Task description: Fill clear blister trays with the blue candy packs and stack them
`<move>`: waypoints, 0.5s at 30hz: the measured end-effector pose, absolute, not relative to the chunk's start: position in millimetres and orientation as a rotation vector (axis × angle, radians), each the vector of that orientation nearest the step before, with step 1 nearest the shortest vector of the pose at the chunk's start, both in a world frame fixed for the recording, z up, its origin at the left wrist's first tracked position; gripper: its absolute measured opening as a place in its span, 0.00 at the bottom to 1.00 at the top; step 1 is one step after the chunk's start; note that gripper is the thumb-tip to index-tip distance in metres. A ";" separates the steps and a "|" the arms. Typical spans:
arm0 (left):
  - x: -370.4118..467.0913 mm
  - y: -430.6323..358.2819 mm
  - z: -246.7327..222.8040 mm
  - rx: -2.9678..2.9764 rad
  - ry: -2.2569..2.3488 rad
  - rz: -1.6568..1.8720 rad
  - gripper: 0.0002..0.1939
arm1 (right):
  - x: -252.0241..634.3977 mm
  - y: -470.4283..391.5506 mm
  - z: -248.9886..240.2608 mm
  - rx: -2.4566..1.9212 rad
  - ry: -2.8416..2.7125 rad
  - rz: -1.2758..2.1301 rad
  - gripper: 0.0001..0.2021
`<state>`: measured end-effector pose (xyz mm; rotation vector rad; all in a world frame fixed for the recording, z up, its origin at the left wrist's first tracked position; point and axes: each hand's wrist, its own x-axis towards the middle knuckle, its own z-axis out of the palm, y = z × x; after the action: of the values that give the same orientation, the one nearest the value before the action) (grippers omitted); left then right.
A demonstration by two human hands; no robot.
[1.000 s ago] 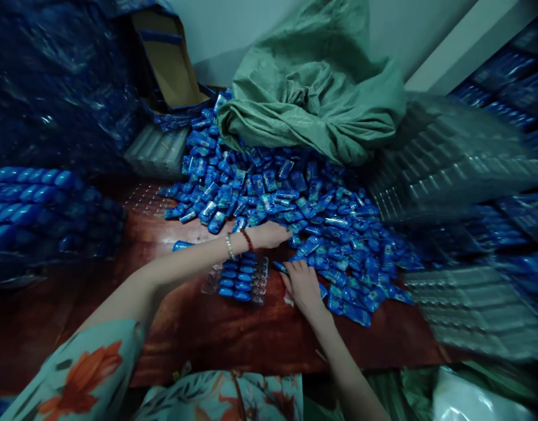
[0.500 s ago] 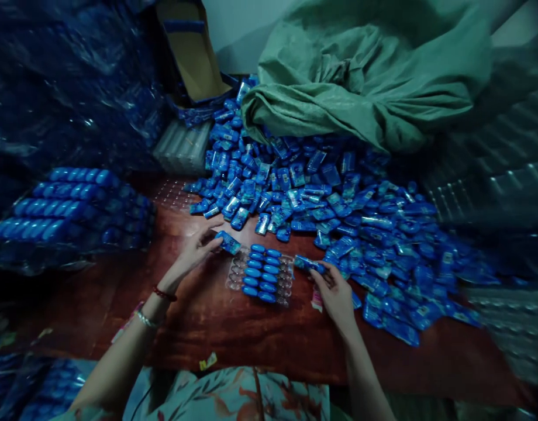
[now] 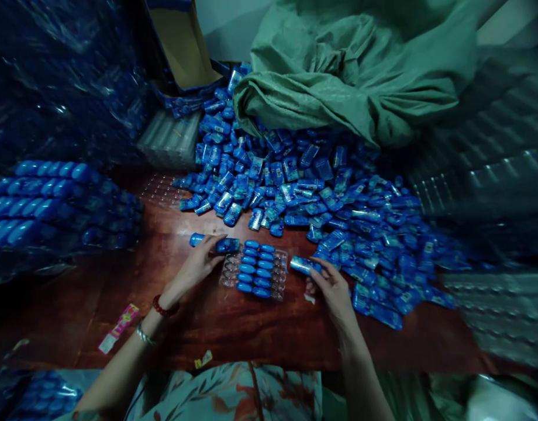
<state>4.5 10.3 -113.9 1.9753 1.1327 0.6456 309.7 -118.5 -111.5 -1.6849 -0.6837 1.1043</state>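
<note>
A clear plastic tray (image 3: 279, 275) lies on the red-brown table, with two columns of blue containers (image 3: 254, 269) standing in its middle. My left hand (image 3: 202, 257) is just left of the tray, its fingers closed on a blue container (image 3: 227, 245) near the tray's upper left corner. A second blue piece (image 3: 197, 239) shows behind those fingers; whether it is held too, I cannot tell. On the other side, my right hand (image 3: 333, 285) grips a blue container (image 3: 303, 265) between thumb and fingers, a little apart from the tray's right edge.
Loose blue containers (image 3: 290, 169) form a large heap behind the tray and to the right, partly under a green sack (image 3: 348, 76). Filled trays (image 3: 54, 204) are stacked at left. Stacked clear trays stand at back left (image 3: 168, 140) and right (image 3: 506, 316). A pink strip (image 3: 119, 328) lies near my left forearm.
The container in my left hand has turned from slanted to nearly level, and another blue piece now shows behind that hand. The whole view has shifted, moving the scene slightly left and up.
</note>
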 end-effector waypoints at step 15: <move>16.6 -2.5 -110.0 2.311 1.242 0.847 0.14 | 303.5 -116.6 -121.7 -1.865 -1.160 0.452 0.14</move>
<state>16.6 -2.5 -110.0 2.3114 1.2422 0.8473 303.5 -116.6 -121.7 -1.8648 -1.1598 0.4524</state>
